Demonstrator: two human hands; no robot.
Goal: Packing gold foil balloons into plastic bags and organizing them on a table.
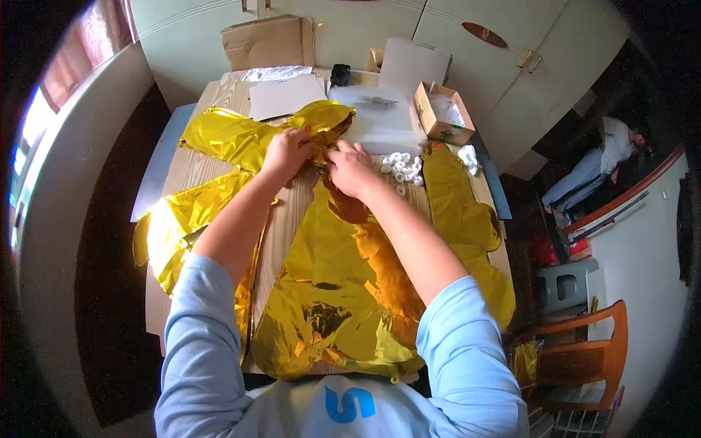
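Observation:
A flat gold foil balloon [321, 255] stretches from the middle of the table down to its near edge, close to my body. At its far, narrow end my left hand [287, 155] has its fingers closed on the crumpled foil. Close beside it, my right hand [352, 171] grips the same bunched part, its fingertips partly hidden. Another gold foil piece [234, 139] spreads out behind and left of my left hand. A folded gold foil piece [193, 219] lies nearer on the left. More gold foil [456, 201] rests along the right edge.
Small white rings [401, 168] lie right of my right hand. Behind them are a clear plastic sheet [372, 120] and a small cardboard box [443, 113]. Cardboard [266, 44] leans at the back. A wooden chair [584, 358] and a person [602, 164] are off to the right.

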